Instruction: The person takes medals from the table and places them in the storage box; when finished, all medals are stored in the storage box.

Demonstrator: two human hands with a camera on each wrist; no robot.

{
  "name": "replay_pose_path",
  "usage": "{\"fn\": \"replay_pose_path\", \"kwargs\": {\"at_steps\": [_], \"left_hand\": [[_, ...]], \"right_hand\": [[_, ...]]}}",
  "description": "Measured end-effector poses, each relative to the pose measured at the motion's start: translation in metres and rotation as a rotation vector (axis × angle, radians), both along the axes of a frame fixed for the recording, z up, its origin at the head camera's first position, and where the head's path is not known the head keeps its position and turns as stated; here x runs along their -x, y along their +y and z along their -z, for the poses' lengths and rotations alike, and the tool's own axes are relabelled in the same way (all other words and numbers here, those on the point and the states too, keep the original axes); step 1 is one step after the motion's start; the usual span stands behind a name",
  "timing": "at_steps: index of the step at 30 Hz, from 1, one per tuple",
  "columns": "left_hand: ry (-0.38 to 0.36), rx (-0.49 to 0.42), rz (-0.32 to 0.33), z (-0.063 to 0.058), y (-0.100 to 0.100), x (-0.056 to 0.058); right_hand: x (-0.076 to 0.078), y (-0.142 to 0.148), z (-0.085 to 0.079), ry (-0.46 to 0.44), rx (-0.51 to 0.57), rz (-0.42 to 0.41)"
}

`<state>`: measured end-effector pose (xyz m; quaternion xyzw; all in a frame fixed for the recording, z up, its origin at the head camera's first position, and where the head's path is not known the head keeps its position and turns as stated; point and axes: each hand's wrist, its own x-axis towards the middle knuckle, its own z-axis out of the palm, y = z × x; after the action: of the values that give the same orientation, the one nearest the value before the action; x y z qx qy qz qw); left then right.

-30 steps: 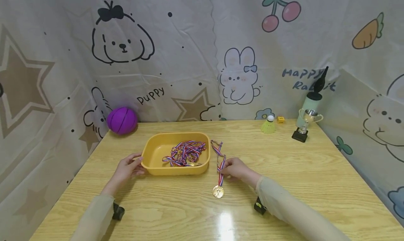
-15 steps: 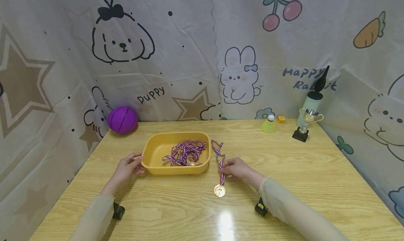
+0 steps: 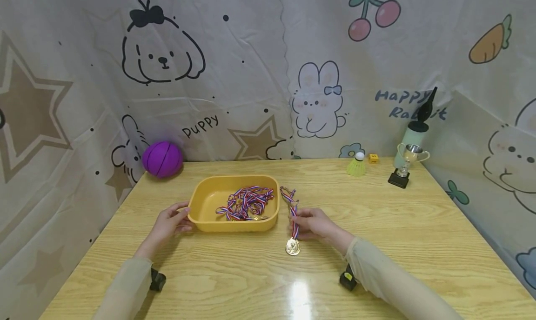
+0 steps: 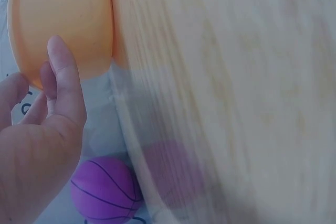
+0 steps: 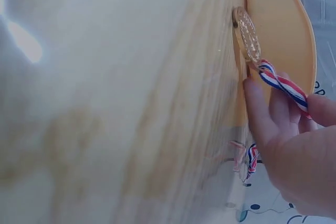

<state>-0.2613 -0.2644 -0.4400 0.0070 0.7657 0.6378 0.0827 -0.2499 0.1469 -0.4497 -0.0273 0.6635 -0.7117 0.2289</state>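
Observation:
A yellow plastic basin (image 3: 234, 226) stands on the wooden table with a tangle of red, white and blue medal ribbons (image 3: 247, 203) inside. At its left end my left hand (image 3: 166, 223) holds it, thumb by the rim and fingers against the outer wall (image 4: 79, 19). Right of the basin, my right hand (image 3: 319, 224) pinches the striped ribbon (image 5: 284, 85) of a gold medal (image 3: 292, 246) between thumb and fingers. The medal hangs from the ribbon close to the tabletop, tilted in the right wrist view. The ribbon's far end trails on the table beside the basin.
A purple ball (image 3: 162, 160) sits at the back left. Along the back right are a yellow-green shuttlecock (image 3: 356, 165), a small yellow cube (image 3: 373, 158), a two-handled trophy cup (image 3: 403, 169) and a pale green bottle (image 3: 413, 135). A printed cloth surrounds the table.
The medal has moved slightly away from me towards the back, and my right hand has shifted a little on its ribbon. My left hand and the basin have stayed put.

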Motion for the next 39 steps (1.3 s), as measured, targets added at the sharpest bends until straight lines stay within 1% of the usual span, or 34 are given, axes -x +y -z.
{"fn": "replay_pose_path", "kwargs": {"at_steps": [11, 16, 26, 32, 39], "left_hand": [[0.004, -0.01, -0.001, 0.0, 0.0, 0.0], [0.001, -0.006, -0.005, 0.0, 0.0, 0.0], [0.006, -0.012, -0.012, 0.002, 0.001, 0.0], [0.004, -0.007, -0.017, 0.002, 0.001, 0.0], [0.006, 0.002, -0.009, 0.001, 0.001, 0.0]], "right_hand": [[-0.002, 0.0, -0.004, 0.003, -0.005, 0.014], [-0.003, 0.0, -0.007, -0.003, 0.021, 0.021], [0.0, 0.001, -0.018, -0.006, 0.045, 0.023], [0.003, 0.0, -0.032, 0.013, 0.043, 0.014], [0.008, -0.008, -0.059, 0.1, 0.029, -0.01]]}}
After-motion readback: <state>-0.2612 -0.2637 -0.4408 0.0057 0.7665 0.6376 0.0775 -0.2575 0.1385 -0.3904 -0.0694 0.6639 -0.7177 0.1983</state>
